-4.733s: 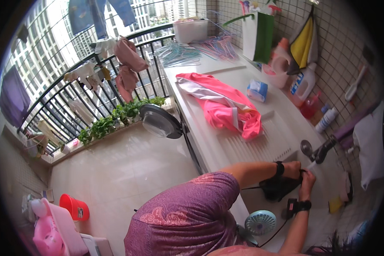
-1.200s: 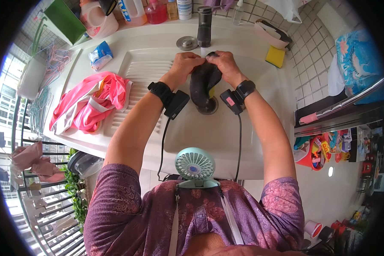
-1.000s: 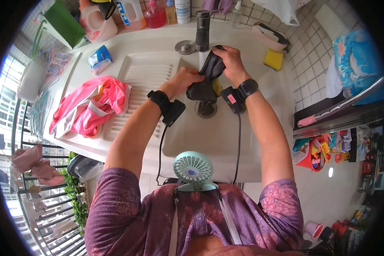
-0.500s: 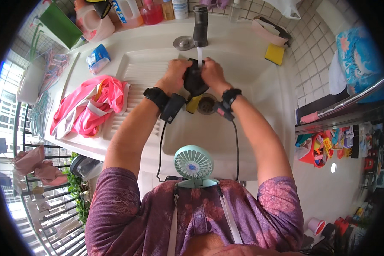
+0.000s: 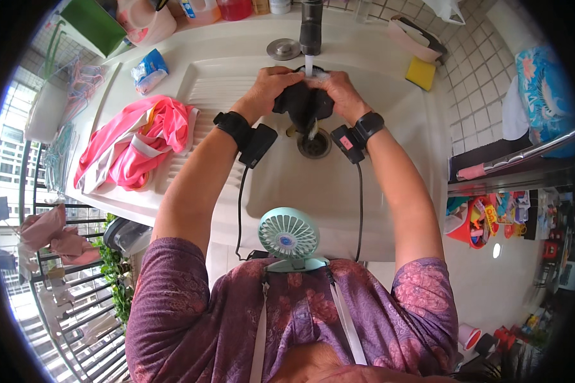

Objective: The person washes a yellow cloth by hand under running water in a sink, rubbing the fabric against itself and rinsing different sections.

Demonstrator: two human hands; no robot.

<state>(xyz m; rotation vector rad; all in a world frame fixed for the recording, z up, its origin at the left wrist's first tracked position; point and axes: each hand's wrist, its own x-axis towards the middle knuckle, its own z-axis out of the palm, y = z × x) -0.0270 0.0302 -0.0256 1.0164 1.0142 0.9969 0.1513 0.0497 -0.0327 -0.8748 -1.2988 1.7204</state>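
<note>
A limp, wet black cloth piece (image 5: 303, 105) hangs beneath the running tap (image 5: 310, 32); its exact kind I cannot make out. My left hand (image 5: 266, 90) grips its upper left edge, and my right hand (image 5: 345, 96) grips the upper right. Water from the spout lands on the fabric between them, where the surface looks whitish and wet. The cloth's lower end droops toward the drain (image 5: 314, 145) in the white sink (image 5: 287, 198). A small pale yellowish bit shows at its lower tip, partly hidden. Both fingers and thumbs are closed on the cloth.
Left on the ribbed board lies a pink and white garment (image 5: 134, 143), with a blue packet (image 5: 150, 71) behind it. A drain stopper (image 5: 283, 49) sits beside the tap. A yellow sponge (image 5: 420, 73) rests at the right rim. A mint fan (image 5: 289, 233) hangs at my chest.
My hands have moved apart, spreading the black cloth wider under the water. My right hand has shifted rightward. The whole view has tilted slightly, so the tap sits higher.
</note>
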